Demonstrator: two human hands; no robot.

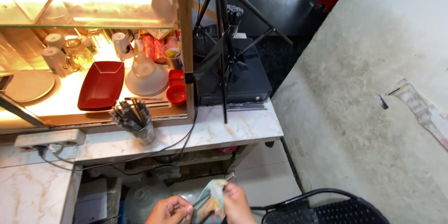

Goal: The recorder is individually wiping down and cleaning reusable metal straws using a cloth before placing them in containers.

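At the bottom edge of the head view, my left hand (169, 210) and my right hand (238, 205) hold a small patterned cloth pouch (211, 203) between them. The pouch is pale blue with orange and yellow marks. My right hand grips its right side near the top. With its fingertips, my left hand pinches a thin dark strip at the pouch's left side. What that strip is cannot be told. Both hands are cut off by the frame's lower edge.
A marble counter (224, 133) carries a metal cup of dark straws (135, 119), a power strip (49, 138) and a black cash drawer (235, 77) with a tripod (224, 42). A lit display shelf holds a red tray (101, 85), cups and bowls. A black chair (322, 210) stands at lower right.
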